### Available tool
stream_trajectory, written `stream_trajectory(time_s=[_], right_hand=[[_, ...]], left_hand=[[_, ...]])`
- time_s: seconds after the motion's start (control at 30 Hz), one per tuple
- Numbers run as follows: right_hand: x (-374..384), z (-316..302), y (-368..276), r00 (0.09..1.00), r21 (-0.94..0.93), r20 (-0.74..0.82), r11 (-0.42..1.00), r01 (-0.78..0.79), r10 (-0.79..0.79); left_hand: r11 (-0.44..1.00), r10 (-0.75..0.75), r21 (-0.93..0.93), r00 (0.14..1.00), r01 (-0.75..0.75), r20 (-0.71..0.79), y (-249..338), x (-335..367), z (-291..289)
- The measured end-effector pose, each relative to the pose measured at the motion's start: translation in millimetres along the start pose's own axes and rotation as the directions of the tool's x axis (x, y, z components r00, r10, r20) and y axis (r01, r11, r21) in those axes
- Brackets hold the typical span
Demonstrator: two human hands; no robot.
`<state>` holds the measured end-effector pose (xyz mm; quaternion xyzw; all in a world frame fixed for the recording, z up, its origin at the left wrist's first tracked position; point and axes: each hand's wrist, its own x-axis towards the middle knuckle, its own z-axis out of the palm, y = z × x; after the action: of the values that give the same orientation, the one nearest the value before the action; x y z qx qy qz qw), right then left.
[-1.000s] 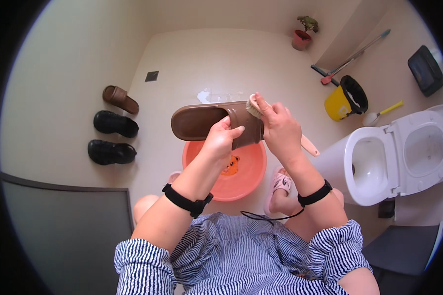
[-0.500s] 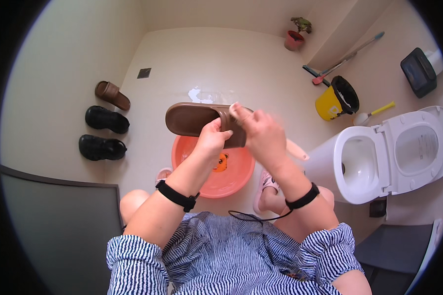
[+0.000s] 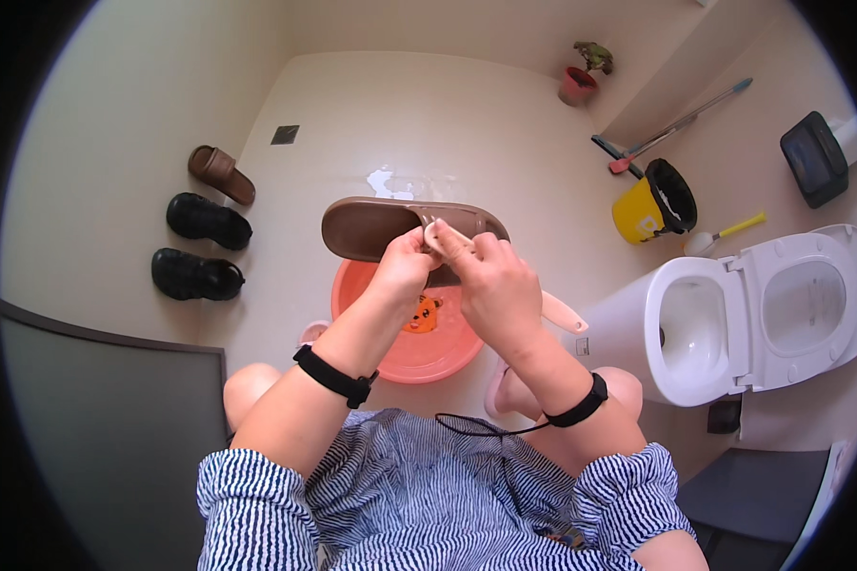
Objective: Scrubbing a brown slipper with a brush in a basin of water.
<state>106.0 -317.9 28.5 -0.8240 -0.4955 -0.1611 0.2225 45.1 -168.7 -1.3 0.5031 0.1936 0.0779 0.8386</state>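
Observation:
A brown slide slipper (image 3: pixel 371 228) lies crosswise over the far part of a pink basin (image 3: pixel 438 360). My left hand (image 3: pixel 405 271) is closed on it at the strap, with the thumb and fingers pinched there. In my right hand (image 3: pixel 500 290) is a brush with a pale pink handle (image 3: pixel 564 312), whose end sticks out to the right. The brush's pale head touches the strap, right beside my left fingertips; its bristles barely show. Both hands hide part of the strap and the slipper's near edge. An orange cartoon face (image 3: pixel 423 315) decorates the basin's bottom.
Along the left wall are another brown slipper (image 3: pixel 221 174) and two black shoes (image 3: pixel 209 221). A toilet (image 3: pixel 671 376) with raised lid stands at right, near a yellow bin (image 3: pixel 635 211) and a yellow-handled toilet brush (image 3: pixel 741 225). Water (image 3: pixel 388 182) wets the floor beyond the slipper.
My right hand has brought the brush head left and nearer, from the slipper's right part to the strap by my left fingers. My left hand keeps its grip; the view has shifted slightly.

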Motion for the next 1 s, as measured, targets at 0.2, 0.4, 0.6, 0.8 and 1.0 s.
stream_trajectory(time_s=[0.2, 0.4, 0.6, 0.8, 1.0], right_hand=[[18, 4, 43, 0.986, -0.095, -0.010, 0.981, -0.167, 0.167], [19, -5, 26, 0.983, -0.049, -0.003, 0.982, -0.184, 0.184], [20, -8, 25, 0.986, 0.027, -0.031, 0.986, -0.162, 0.162], [19, -11, 56, 0.963, -0.133, -0.014, 0.954, -0.270, 0.270], [19, -3, 28, 0.990, 0.021, -0.025, 0.990, -0.139, 0.140]], left_hand=[[0.999, -0.028, 0.035, 0.996, 0.031, -0.082, 7, -10, 14], [0.997, 0.025, 0.071, 0.997, -0.020, -0.069, 7, -9, 17], [0.989, 0.086, 0.134, 0.987, -0.068, -0.138, -3, -8, 22], [0.983, 0.154, 0.120, 0.983, -0.142, -0.096, -4, -5, 15], [0.979, 0.128, 0.171, 0.989, -0.114, -0.071, -2, -7, 11]])
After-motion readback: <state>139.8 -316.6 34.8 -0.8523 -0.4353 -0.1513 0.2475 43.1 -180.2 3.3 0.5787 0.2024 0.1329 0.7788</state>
